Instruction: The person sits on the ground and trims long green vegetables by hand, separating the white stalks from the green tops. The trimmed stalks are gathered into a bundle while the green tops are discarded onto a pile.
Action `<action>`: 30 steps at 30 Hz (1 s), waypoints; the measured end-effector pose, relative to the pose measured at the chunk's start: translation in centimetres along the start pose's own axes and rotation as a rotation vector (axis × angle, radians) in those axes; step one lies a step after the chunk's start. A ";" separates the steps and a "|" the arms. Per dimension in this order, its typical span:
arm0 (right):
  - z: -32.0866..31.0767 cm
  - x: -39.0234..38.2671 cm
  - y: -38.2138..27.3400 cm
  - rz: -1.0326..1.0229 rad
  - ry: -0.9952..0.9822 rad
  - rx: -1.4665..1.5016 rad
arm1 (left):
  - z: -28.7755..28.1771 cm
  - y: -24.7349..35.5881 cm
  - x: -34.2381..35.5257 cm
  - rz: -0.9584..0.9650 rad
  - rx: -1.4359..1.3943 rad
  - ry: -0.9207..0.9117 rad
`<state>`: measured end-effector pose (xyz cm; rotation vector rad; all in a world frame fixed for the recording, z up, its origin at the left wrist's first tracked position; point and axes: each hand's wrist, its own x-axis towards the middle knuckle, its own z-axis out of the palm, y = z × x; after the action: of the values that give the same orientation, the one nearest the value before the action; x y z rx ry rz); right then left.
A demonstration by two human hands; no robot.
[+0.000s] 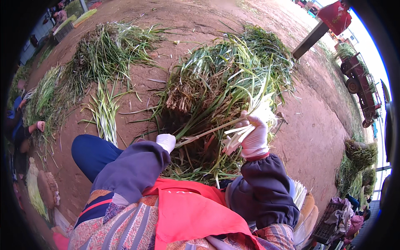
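My right hand (254, 135), in a pale glove, is closed round a bunch of white stalks with green leaves (262, 108); a brown, dry stalk (212, 128) runs from it toward my left hand (166, 142). My left hand, gloved too, is closed at the near side of the large heap of leafy plants (216, 71), its fingers curled down out of sight among the leaves. Brown roots and dry leaves show in the heap, and loose green strands lie under both hands.
Another pile (108, 50) and a pale sorted bunch (106, 116) lie on red dirt to the left. A co-worker (18, 118) is at the far left. A post with a red box (333, 16), a loaded cart (354, 83) and a crate with cloths (333, 216) are on the right.
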<state>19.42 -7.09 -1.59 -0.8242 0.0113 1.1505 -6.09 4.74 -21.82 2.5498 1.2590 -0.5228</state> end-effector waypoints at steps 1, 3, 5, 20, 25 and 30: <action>0.1 0.0 -0.2 -0.012 -0.019 -0.028 | 0.4 -0.9 -0.6 -0.018 0.021 -0.074; 0.3 -0.3 -1.4 0.026 -0.112 0.073 | 0.9 -2.3 -2.0 -0.053 0.058 -0.206; 0.4 -0.6 -3.1 0.005 -0.166 0.170 | -0.1 -3.4 -2.8 -0.064 0.105 -0.302; 1.5 -0.2 -0.8 0.240 -0.208 0.110 | -21.6 6.0 -4.7 0.420 -1.447 -0.196; 0.1 -1.2 -1.9 0.202 -0.131 -0.019 | -28.1 -12.3 -3.8 0.176 -1.215 0.257; -1.6 -1.0 -5.3 0.189 -0.362 0.240 | -32.1 -26.8 -8.5 -0.079 -1.021 0.507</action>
<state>23.89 -9.70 0.70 -0.4007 -0.0725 1.4326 -25.69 26.63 9.10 1.7632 1.2872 0.6597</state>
